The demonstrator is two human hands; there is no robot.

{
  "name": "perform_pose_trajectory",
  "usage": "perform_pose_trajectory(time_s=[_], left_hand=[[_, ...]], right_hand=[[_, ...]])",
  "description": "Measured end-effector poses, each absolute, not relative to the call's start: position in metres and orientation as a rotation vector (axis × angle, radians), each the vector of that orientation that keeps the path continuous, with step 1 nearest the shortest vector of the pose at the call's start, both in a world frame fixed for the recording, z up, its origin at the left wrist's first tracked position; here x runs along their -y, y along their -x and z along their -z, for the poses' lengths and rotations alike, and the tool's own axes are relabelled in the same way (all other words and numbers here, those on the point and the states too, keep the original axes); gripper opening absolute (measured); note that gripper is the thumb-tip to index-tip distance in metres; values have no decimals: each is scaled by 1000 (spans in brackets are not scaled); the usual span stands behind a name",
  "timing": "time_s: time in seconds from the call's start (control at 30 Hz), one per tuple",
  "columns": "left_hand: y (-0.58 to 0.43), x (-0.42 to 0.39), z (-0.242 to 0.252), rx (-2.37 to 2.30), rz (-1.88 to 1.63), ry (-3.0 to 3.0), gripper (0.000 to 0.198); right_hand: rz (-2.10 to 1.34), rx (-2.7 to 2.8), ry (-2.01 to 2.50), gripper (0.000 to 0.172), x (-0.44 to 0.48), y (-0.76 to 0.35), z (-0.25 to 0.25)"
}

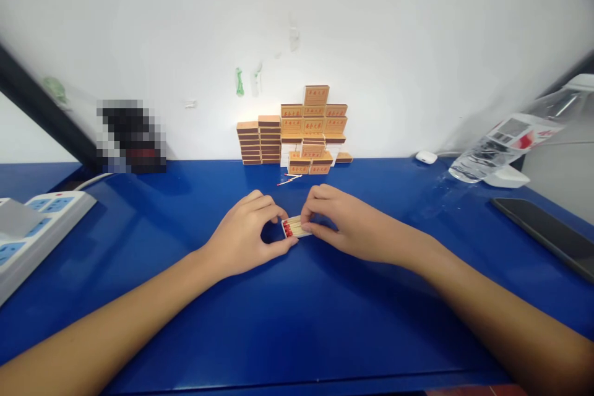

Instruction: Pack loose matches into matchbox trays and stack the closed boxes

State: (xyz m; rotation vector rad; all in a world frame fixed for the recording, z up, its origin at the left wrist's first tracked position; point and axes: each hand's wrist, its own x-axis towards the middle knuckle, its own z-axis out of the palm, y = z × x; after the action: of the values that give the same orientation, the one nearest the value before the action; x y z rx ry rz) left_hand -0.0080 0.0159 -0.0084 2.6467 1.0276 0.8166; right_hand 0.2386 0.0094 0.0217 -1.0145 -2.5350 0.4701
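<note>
A small white matchbox tray (284, 230) full of red-headed matches (293, 226) lies on the blue table in front of me. My left hand (250, 229) grips the tray's left end between thumb and forefinger. Over its right end, my right hand (331, 219) pinches with its fingertips on the plain ends of the matches; how many it holds is hidden. A few loose matches (290, 179) lie beyond the tray. Behind them stands a stepped stack of orange matchboxes (314, 126), with two columns of matchboxes (269, 141) to its left.
A white power strip (60, 210) sits at the left, below a pixelated dark object (134, 136) by the wall. On the right are a leaning plastic bottle (499, 145), a small white case (426, 157) and a black phone (547, 229). The white wall (394, 43) bounds the table's back.
</note>
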Motion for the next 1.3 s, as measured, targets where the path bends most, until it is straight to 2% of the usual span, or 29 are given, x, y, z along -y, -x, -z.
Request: perform_pose_trajectory(time_s=[0.1,0.33,0.5,0.67,0.93,1.17,1.3], left_hand=[[8,-16,9,-1029,-804,-2638,25],[7,-14,7,-1041,-800,-2615,16],[7,-14,7,-1077,-782,-2580,11],[8,-14,9,-1078,-797,-2580,13],[7,-13,9,-1063,-788,-2593,16],[7,-13,9,-1073,-784,-2589,15],[6,-13,6,-1056,-784,-2591,24]], right_hand=[[-401,2457,1029,12,-18,-243,-22],[-271,2445,1198,10,-69,-239,-15],[-193,2536,1361,17,-100,-214,-16],[-223,2606,1360,10,-110,-203,-14],[-274,2661,1304,12,-86,-219,-19],[-515,2606,1235,18,-31,-237,-36],[-381,2691,1296,14,-15,-231,-29]])
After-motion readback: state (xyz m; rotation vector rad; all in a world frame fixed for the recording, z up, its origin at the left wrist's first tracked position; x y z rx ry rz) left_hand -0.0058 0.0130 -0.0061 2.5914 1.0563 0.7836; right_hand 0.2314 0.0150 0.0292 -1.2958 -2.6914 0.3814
